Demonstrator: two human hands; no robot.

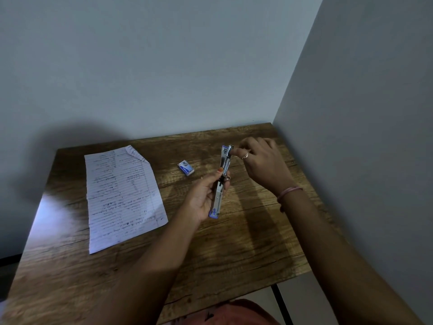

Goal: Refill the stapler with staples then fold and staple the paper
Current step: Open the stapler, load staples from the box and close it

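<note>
A blue and silver stapler [221, 181], swung fully open into one long strip, is held above the wooden table [234, 242]. My left hand [203, 198] grips its middle and lower part. My right hand [260, 158] has curled fingers at the stapler's far end and touches it there; whether it holds staples is too blurred to tell. A small blue staple box [185, 167] lies on the table left of the stapler. A handwritten lined paper [121, 195] lies flat at the left, its top right corner folded.
The table stands in a corner, with a grey wall behind it and another close on the right [363, 113]. A black table leg [282, 303] shows below the near right edge, beside my reddish clothing.
</note>
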